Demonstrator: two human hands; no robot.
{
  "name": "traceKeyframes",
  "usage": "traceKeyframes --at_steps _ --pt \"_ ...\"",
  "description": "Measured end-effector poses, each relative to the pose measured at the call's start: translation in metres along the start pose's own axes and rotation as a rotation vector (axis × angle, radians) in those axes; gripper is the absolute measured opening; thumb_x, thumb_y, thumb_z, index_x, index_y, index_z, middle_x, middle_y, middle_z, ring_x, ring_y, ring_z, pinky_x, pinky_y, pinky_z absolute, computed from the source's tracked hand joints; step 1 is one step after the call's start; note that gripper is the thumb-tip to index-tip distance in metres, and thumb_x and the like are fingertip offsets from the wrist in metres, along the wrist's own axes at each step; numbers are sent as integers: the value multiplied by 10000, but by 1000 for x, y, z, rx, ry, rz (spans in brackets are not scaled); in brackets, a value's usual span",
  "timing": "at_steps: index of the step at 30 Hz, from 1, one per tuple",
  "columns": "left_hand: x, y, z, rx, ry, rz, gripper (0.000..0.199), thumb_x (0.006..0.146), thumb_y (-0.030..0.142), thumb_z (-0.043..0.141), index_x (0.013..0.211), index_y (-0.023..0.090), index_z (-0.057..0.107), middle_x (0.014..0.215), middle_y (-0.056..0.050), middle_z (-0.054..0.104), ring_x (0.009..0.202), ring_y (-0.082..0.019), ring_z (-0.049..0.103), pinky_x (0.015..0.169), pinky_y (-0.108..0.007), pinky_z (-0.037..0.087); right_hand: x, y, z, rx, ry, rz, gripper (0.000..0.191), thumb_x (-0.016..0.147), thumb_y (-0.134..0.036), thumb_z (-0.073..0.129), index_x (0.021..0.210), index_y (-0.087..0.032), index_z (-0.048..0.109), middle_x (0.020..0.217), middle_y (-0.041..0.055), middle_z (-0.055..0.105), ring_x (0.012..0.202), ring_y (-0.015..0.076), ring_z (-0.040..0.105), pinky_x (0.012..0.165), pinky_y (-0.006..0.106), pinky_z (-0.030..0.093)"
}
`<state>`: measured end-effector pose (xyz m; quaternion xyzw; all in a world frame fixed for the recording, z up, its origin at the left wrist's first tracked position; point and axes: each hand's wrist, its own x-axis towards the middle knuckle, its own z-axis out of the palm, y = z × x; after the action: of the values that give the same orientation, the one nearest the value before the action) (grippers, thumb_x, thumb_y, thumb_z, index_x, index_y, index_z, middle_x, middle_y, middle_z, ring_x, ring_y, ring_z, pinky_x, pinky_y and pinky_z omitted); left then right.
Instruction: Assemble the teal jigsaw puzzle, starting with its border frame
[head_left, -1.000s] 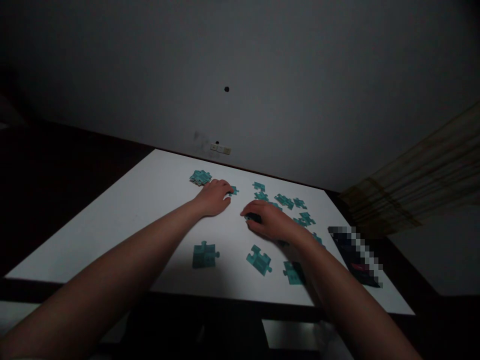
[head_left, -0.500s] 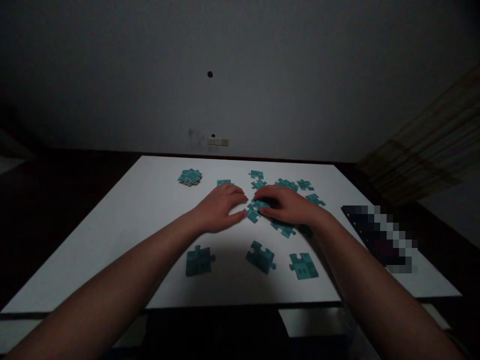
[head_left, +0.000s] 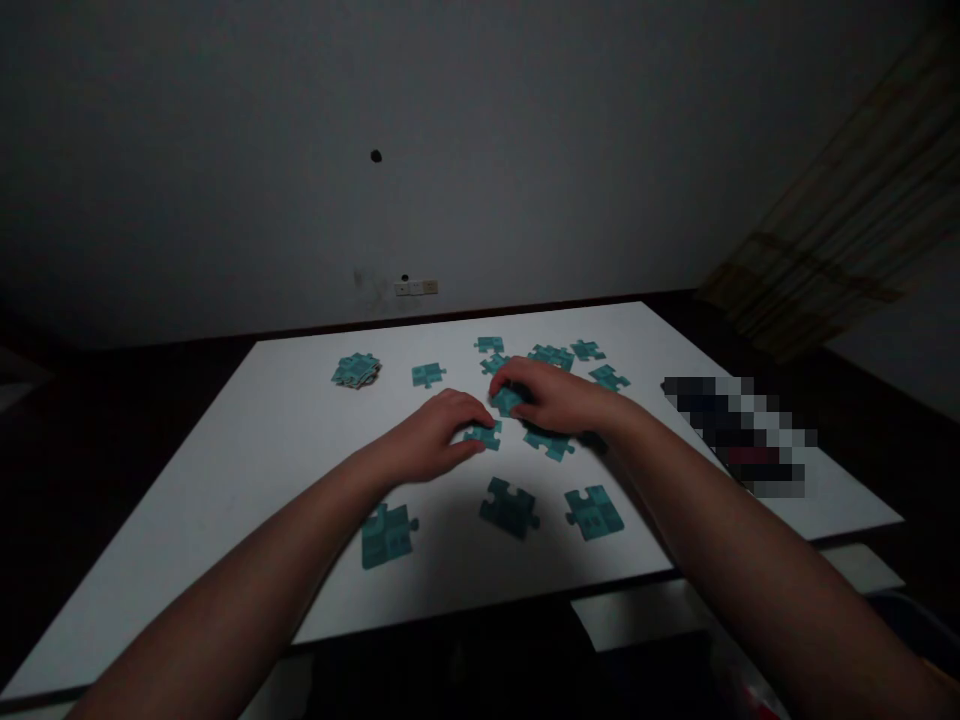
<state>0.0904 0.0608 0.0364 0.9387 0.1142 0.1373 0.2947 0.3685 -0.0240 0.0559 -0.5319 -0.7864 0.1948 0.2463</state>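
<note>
Here we are at the white table (head_left: 225, 480), our left hand (head_left: 427, 437) and right hand (head_left: 551, 395) close together mid-table, not quite touching. The right curls over a teal jigsaw piece (head_left: 507, 400); the left's fingertips (head_left: 480, 417) sit just by a second jigsaw piece (head_left: 482, 435). We can't tell if either grips. A light touch suits these flat pieces! We count roughly twelve loose, plus one stack of pieces (head_left: 356, 370).
</note>
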Motion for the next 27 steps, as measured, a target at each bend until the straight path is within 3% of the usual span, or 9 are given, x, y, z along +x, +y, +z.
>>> traceKeyframes --at_steps 7,10,13,17,22,27 --pt "-3 -7 2 8 62 -51 357 1001 298 742 1357 273 743 1385 -108 764 1319 -315 700 1186 -521 566 7 4 3 162 134 82 385 949 -176 764 1322 -259 812 1344 98 826 1251 306 766 1161 497 578" --pt "-2 -9 1 147 103 -111 445 975 393 790 1389 235 738 1417 -152 722 1354 -377 657 1206 -594 535 8 1 8 264 92 61 468 933 -196 800 1398 -244 796 1336 109 830 1216 312 779 1147 514 599" --pt "-2 -6 1 234 64 -181 487 1009 463 766 1430 218 749 1489 -183 684 1386 -426 615 1213 -662 497 6 -5 14 287 45 28 551 915 -179 821 1459 -257 776 1362 108 829 1212 317 788 1151 533 606" --pt "-1 -3 3 211 64 -257 445 1020 448 763 1402 220 753 1515 -175 678 1416 -429 592 1228 -656 472 4 -13 23 214 10 -29 624 923 -151 808 1522 -311 735 1494 99 792 1342 331 757 1210 555 574" --pt "1 -9 5 134 131 -240 325 986 419 803 1233 216 742 1304 -130 759 1288 -378 662 1161 -580 509 3 -19 30 79 12 -100 619 932 -183 838 1524 -313 711 1498 120 771 1408 352 711 1231 557 552" --pt "0 -2 -2 46 156 -198 172 962 324 800 1074 231 710 1102 -70 771 1084 -299 704 1022 -474 547 1 -23 21 68 -40 11 553 985 -198 796 1521 -294 697 1428 98 812 1285 317 768 1126 480 598"
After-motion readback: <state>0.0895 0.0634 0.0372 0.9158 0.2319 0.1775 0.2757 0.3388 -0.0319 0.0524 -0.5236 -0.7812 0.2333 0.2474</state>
